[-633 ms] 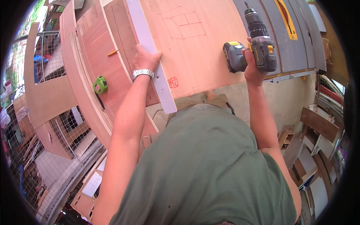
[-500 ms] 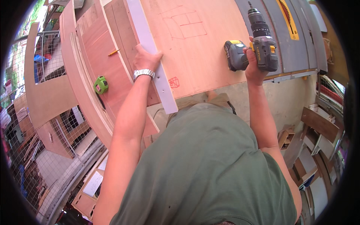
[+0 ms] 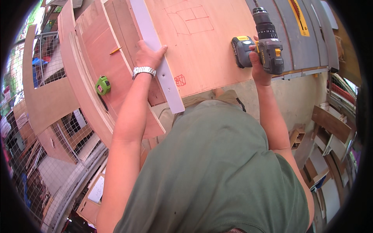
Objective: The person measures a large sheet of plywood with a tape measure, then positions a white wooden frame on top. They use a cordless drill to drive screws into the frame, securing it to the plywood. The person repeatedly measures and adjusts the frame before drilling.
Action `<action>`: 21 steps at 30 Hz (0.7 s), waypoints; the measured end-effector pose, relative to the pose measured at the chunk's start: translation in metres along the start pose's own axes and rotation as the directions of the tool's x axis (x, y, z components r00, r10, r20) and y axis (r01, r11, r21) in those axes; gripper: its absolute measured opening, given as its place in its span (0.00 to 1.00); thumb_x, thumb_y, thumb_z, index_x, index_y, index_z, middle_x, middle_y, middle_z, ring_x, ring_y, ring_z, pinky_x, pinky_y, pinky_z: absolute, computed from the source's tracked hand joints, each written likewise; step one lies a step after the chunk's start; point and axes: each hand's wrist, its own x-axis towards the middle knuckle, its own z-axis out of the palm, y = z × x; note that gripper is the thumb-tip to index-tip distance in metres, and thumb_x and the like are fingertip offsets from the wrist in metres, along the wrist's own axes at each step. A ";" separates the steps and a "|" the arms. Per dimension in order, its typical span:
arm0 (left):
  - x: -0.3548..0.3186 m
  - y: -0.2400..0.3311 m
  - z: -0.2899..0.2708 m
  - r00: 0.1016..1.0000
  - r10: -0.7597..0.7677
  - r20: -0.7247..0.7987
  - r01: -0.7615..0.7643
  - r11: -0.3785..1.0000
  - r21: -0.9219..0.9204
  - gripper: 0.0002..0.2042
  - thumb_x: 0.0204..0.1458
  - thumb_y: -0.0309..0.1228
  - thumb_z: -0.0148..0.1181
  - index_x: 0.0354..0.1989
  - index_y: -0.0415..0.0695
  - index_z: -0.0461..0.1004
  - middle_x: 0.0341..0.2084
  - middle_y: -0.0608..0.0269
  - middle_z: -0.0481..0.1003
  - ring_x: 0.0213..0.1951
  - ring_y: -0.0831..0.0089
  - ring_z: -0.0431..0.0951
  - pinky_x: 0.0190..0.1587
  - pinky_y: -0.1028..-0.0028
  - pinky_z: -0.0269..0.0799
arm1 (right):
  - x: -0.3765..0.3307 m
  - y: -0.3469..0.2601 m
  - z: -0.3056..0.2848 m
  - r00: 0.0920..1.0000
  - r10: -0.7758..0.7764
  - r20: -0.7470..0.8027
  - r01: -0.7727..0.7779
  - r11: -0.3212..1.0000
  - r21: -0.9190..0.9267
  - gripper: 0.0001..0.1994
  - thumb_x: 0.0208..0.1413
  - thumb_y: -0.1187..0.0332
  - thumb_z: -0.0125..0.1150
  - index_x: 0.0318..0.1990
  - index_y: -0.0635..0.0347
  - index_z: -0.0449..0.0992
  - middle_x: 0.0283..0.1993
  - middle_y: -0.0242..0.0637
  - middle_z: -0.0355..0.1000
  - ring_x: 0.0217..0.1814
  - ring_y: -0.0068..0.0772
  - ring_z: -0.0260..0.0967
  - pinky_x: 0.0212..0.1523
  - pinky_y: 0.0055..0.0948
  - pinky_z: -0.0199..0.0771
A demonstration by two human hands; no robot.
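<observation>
My left hand, with a metal watch on its wrist, grips a long white strip from its left side, the thumb lying across its face. Two small dark holes show in the strip's near end, which juts past the front edge of a plywood panel. Red pen sketches mark this panel. Over its right edge, my right hand is wrapped around the handle of a black and yellow cordless drill. The drill points away from me, and its tip is cut off by the top of the picture.
On reddish boards to the left lie an orange pencil and a green tape measure. A grey table saw top with a yellow blade insert adjoins the panel. Wire fencing stands far left; wood offcuts are piled at right.
The drill has tilted and drawn slightly toward me in my right hand. My left hand keeps its grip on the strip, and the view has shifted a little.
</observation>
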 end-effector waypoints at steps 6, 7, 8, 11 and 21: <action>0.028 -0.009 -0.009 0.998 0.009 -0.059 -0.020 0.982 -0.188 0.47 0.45 0.61 0.67 0.64 0.35 0.60 0.49 0.36 0.78 0.52 0.45 0.79 0.55 0.56 0.74 | -0.047 -0.008 -0.019 0.972 -0.052 -0.228 0.047 0.999 -0.027 0.33 0.57 0.62 0.72 0.64 0.62 0.61 0.55 0.36 0.69 0.54 0.26 0.67 0.56 0.32 0.69; 0.034 -0.008 -0.011 0.998 0.009 -0.059 -0.019 0.985 -0.171 0.49 0.44 0.63 0.67 0.65 0.37 0.60 0.50 0.36 0.77 0.53 0.45 0.79 0.56 0.56 0.74 | -0.060 -0.012 -0.023 0.977 -0.067 -0.203 0.056 0.997 -0.058 0.30 0.57 0.62 0.72 0.62 0.62 0.63 0.54 0.35 0.69 0.52 0.26 0.67 0.53 0.31 0.69; 0.039 -0.005 -0.013 0.998 0.012 -0.064 -0.022 0.987 -0.157 0.49 0.44 0.63 0.67 0.65 0.37 0.60 0.50 0.36 0.77 0.53 0.45 0.79 0.56 0.56 0.74 | -0.073 -0.020 -0.030 0.984 -0.008 -0.176 -0.008 0.996 -0.089 0.27 0.57 0.62 0.72 0.58 0.63 0.65 0.51 0.35 0.70 0.49 0.26 0.67 0.49 0.31 0.69; 0.058 0.005 -0.021 0.997 0.040 -0.072 -0.047 0.993 -0.107 0.50 0.43 0.65 0.67 0.64 0.35 0.60 0.50 0.37 0.77 0.54 0.47 0.79 0.57 0.57 0.74 | -0.106 -0.047 -0.034 0.960 0.274 0.062 -0.254 0.940 -0.229 0.13 0.56 0.64 0.70 0.40 0.63 0.75 0.37 0.34 0.73 0.37 0.26 0.66 0.39 0.29 0.68; 0.065 0.014 -0.019 0.997 0.045 -0.058 -0.041 0.996 0.080 0.48 0.45 0.63 0.65 0.66 0.36 0.61 0.50 0.40 0.78 0.53 0.48 0.79 0.58 0.57 0.73 | -0.126 -0.034 0.107 0.131 0.586 0.799 -0.468 0.747 -0.471 0.23 0.56 0.56 0.61 0.54 0.61 0.79 0.49 0.50 0.79 0.51 0.45 0.77 0.54 0.39 0.74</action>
